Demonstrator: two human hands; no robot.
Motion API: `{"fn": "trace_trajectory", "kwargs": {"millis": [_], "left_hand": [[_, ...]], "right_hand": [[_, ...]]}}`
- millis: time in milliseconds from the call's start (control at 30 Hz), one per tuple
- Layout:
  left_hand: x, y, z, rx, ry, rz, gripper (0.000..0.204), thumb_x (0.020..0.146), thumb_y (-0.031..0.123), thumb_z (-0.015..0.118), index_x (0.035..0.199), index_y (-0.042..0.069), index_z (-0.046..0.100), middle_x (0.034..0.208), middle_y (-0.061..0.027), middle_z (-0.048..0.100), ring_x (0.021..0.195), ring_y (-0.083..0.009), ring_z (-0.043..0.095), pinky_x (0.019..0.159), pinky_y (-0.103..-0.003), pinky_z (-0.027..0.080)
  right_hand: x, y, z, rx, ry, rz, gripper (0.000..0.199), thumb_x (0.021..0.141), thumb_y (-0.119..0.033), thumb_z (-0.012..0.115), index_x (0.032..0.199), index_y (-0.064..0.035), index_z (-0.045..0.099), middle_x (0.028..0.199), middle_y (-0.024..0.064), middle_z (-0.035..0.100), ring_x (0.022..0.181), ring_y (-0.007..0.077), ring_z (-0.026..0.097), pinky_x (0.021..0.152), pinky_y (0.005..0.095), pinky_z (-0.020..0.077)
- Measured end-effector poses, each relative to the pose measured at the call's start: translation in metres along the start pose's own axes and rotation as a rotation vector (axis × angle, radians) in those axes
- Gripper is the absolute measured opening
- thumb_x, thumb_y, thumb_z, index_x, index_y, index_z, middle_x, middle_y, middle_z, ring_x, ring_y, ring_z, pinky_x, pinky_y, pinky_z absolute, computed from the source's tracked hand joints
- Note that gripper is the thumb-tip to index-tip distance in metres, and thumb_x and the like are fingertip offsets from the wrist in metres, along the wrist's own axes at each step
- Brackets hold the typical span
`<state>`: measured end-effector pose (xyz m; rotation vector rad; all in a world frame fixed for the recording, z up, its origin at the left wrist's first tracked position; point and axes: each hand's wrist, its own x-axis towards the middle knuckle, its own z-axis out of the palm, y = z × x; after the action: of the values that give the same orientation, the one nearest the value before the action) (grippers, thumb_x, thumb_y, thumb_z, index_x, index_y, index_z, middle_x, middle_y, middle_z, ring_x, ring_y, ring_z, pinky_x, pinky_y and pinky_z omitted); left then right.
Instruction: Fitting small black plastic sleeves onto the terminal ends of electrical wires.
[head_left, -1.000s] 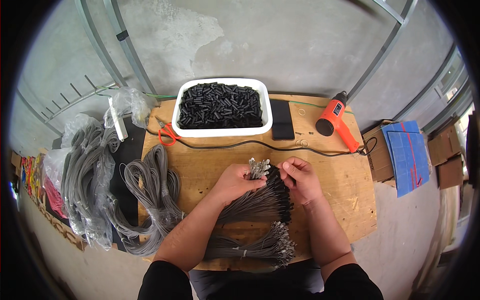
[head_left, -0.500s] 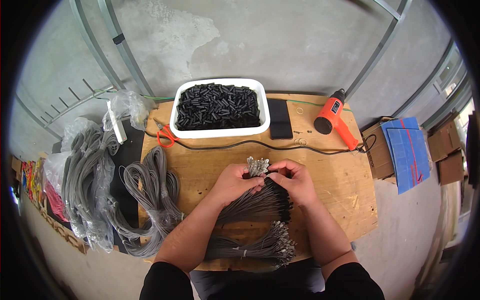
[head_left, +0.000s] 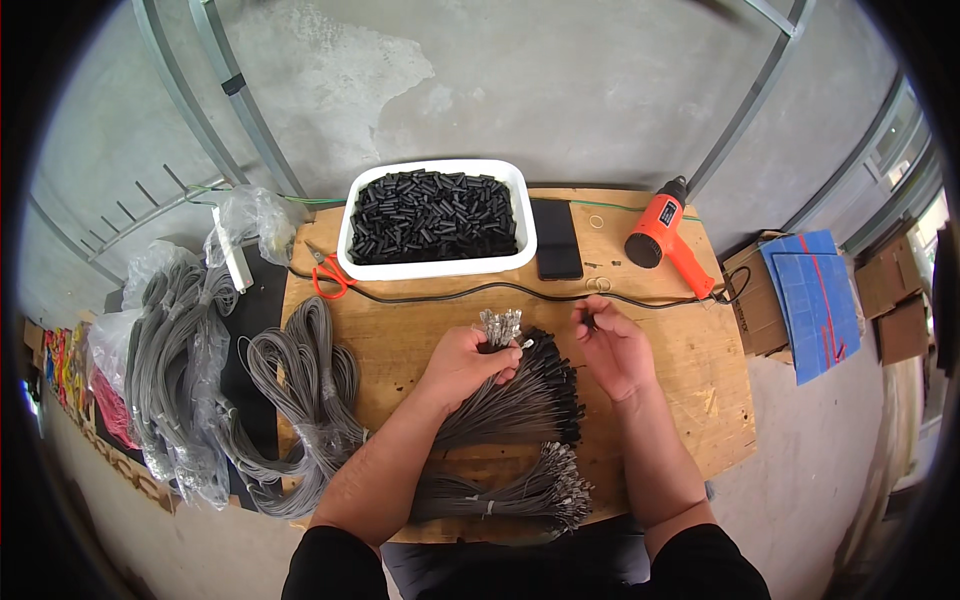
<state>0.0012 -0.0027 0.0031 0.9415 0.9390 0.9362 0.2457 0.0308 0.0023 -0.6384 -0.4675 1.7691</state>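
Note:
My left hand (head_left: 466, 366) is closed round a bundle of thin grey cables, whose silvery connector ends (head_left: 501, 325) stick up above the fingers. One pale cable tip pokes out beside my left thumb. Under and beside that hand fan out more grey cables (head_left: 500, 410), many tipped with black sleeves (head_left: 566, 390). Off to the right, my right hand (head_left: 617, 355) is raised with its fingertips pinched on a small black sleeve (head_left: 588, 322), partly hidden. Nearer me lies a tied bundle of grey cables (head_left: 455, 497) with bare silvery ends.
Behind my hands stands a white tub (head_left: 435, 271) of short black sleeves. Around it are orange-handled scissors (head_left: 333, 276), a dark phone (head_left: 558, 240), a black cord (head_left: 450, 292) and an orange heat gun (head_left: 657, 230). Coiled grey cables (head_left: 305, 370) lie left, boxes (head_left: 905, 330) right.
My right hand has moved away from the bundle to the right and now pinches a small black sleeve. My left hand keeps its hold, shifted slightly left.

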Motion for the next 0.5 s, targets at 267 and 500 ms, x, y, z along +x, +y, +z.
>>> {"fn": "trace_trajectory", "kwargs": {"millis": [267, 500], "left_hand": [[-0.001, 0.002, -0.001, 0.000, 0.001, -0.007, 0.012, 0.087, 0.001, 0.072, 0.096, -0.005, 0.068, 0.082, -0.0082, 0.067, 0.071, -0.0137, 0.063, 0.065, -0.026, 0.052], [0.000, -0.001, 0.000, -0.021, 0.016, -0.015, 0.010, 0.088, 0.001, 0.071, 0.095, -0.005, 0.067, 0.082, -0.0075, 0.066, 0.070, -0.0132, 0.062, 0.065, -0.026, 0.052]], "right_hand": [[0.005, 0.008, -0.003, 0.002, 0.062, 0.068, 0.017, 0.097, 0.008, 0.047, 0.110, 0.0053, 0.058, 0.111, 0.0174, 0.064, 0.100, 0.0235, 0.067, 0.088, 0.0256, 0.0587], [-0.001, 0.007, 0.008, -0.097, 0.049, 0.082, 0.015, 0.103, -0.003, 0.047, 0.112, -0.0005, 0.058, 0.104, 0.0153, 0.068, 0.087, 0.0206, 0.068, 0.076, 0.0240, 0.0587]]}}
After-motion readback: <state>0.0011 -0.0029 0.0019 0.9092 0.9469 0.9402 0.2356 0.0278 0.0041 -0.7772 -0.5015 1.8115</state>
